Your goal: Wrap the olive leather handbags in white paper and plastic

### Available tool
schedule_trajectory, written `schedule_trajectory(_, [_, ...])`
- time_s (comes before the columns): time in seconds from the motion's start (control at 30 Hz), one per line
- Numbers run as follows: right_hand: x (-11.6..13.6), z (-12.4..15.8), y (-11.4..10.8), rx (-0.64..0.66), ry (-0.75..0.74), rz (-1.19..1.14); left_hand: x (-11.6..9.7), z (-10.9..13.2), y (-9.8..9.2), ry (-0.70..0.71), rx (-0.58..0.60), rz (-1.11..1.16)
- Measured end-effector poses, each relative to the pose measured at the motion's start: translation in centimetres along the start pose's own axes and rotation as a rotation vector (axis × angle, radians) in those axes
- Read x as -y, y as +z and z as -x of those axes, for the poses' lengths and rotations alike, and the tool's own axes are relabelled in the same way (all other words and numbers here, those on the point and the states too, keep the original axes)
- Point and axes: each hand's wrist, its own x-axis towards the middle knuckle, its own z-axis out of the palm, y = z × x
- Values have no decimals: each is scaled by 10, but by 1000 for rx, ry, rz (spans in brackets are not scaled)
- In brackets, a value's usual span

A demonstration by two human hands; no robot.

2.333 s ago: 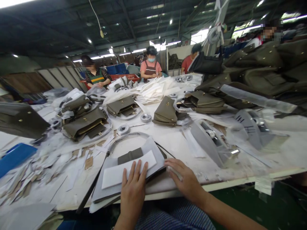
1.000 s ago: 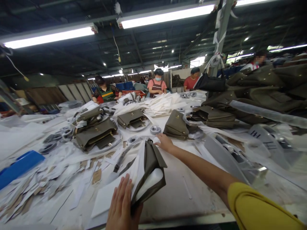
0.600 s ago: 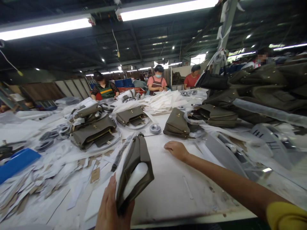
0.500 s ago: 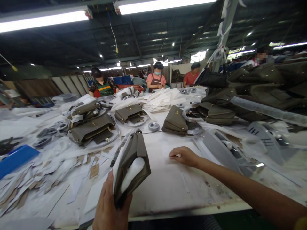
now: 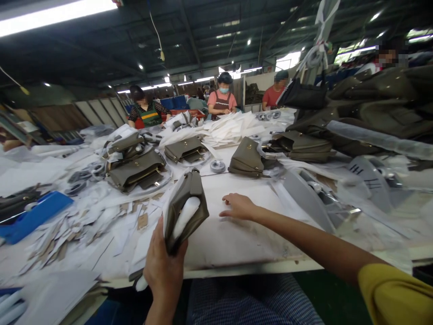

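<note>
My left hand (image 5: 164, 262) grips an olive-brown handbag (image 5: 196, 187) by its lower end, fingers on one side and thumb on the other. The bag is tilted up on end above the table's front edge. A white wrapped roll (image 5: 186, 216) lies along its side, and pale sheet material covers its left face. To the right of the bag, my right hand (image 5: 238, 206) reaches over the white tabletop (image 5: 233, 239). Its thumb and fingers are apart, with nothing between them, and it does not touch the bag.
More olive bags (image 5: 137, 171) and another bag (image 5: 246, 158) stand farther back. Paper scraps (image 5: 67, 230) and a blue tape dispenser (image 5: 43, 214) lie left. Grey tape dispensers (image 5: 306, 198) stand right, below a heap of bags (image 5: 382, 104). A roll of tape (image 5: 217, 166) lies mid-table. Co-workers (image 5: 222, 99) are behind.
My right hand has moved left, closer to the handbag, and its fingers have spread. The left hand still holds the bag, slightly higher in view. The camera has tilted down a little.
</note>
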Motion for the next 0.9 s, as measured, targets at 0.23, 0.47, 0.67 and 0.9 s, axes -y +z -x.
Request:
schedule_trajectory(0.23, [6,-40,-7,96,-2,-131,-3,-3,-2,-17,-19,-5])
schedule_trajectory(0.47, [12,21,-57,-519,-47,-500,-1,-4,-3,-2,-37,18])
schedule_trajectory(0.67, [-1,152,-45,-463,-78,-426,2,-3,-2,6,-21,43])
schedule_trajectory(0.9, [-12,188,-44,155,-191,-243,1,-4,-2,46,-3,33])
